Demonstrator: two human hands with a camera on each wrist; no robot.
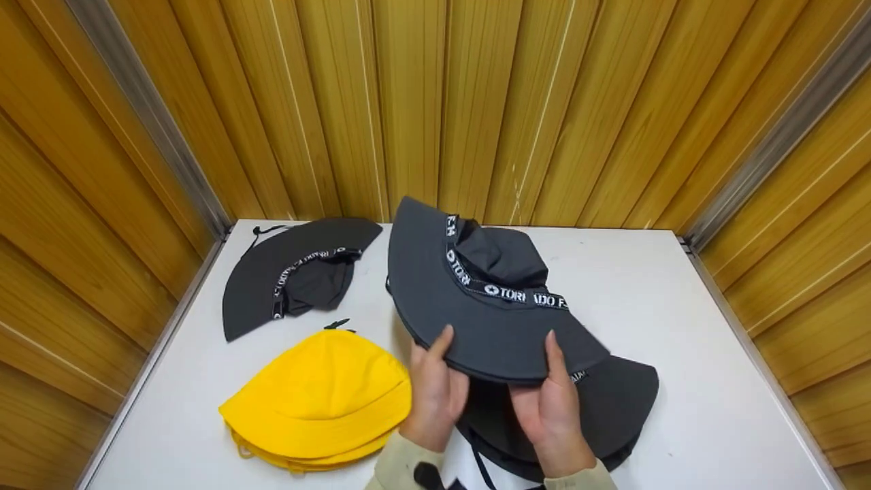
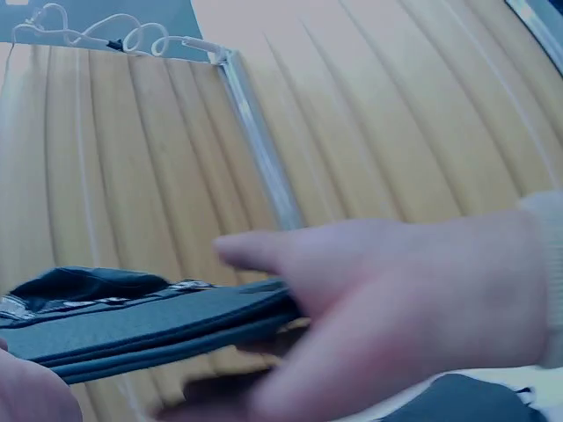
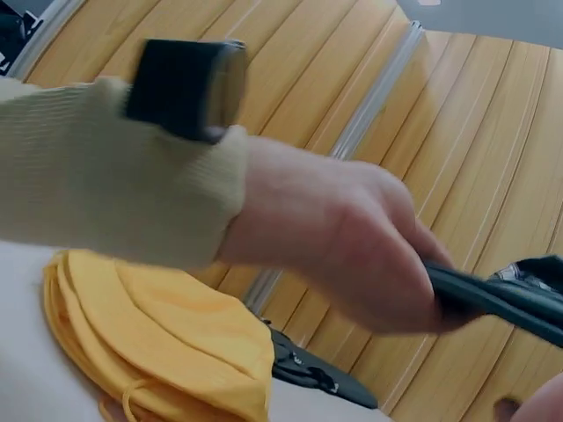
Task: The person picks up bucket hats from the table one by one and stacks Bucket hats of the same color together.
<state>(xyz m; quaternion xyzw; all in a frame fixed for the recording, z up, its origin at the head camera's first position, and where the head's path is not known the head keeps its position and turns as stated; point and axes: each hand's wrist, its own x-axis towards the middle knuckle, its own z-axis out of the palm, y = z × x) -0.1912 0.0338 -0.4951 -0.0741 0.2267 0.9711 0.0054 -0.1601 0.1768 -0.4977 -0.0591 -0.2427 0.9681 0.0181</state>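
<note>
Both hands hold up a dark grey bucket hat, its brim spread flat and a black band with white lettering round the crumpled crown. My left hand grips the near brim edge, thumb on top and fingers beneath. To its right my right hand pinches the same edge, thumb also on top. Two layers of brim show in the left wrist view. Under the hands lie more dark hats, partly hidden. Left of my left hand sits a stack of yellow bucket hats.
Another dark bucket hat lies folded at the back left of the white table, with a cord beside its brim. Wood-look panels wall in the table at the back and both sides.
</note>
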